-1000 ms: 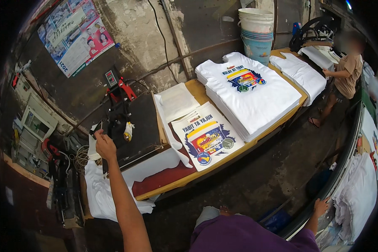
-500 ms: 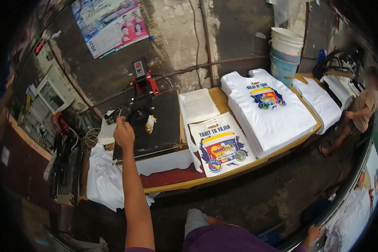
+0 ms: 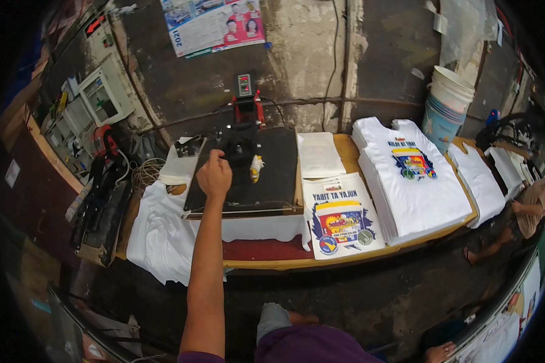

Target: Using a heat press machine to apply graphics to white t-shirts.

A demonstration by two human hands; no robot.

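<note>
My left hand [image 3: 214,174] is closed in a fist above the left part of a black heat press [image 3: 278,181]. It seems to grip the press handle, which the fist mostly hides. A small white-and-yellow wrapped piece [image 3: 256,169] sits on the press, right of the fist. Behind it rises a red stand with a control box [image 3: 244,86]. White cloth [image 3: 254,228] hangs out below the press's front edge. At the lower right my right hand [image 3: 440,352] rests with fingers extended at the edge of another surface that bears white printed fabric [image 3: 490,342].
Right of the press lie printed transfer sheets [image 3: 345,221], blank white sheets [image 3: 321,154] and a tall stack of white T-shirts [image 3: 430,206]. Stacked buckets [image 3: 447,109] stand behind. White shirts [image 3: 160,233] drape over the left edge, near a second press [image 3: 100,199]. Another person [image 3: 531,209] is far right.
My view has shifted left, so the table appears farther right. My left fist has moved right relative to the press. My right hand stays by the edge at the lower right.
</note>
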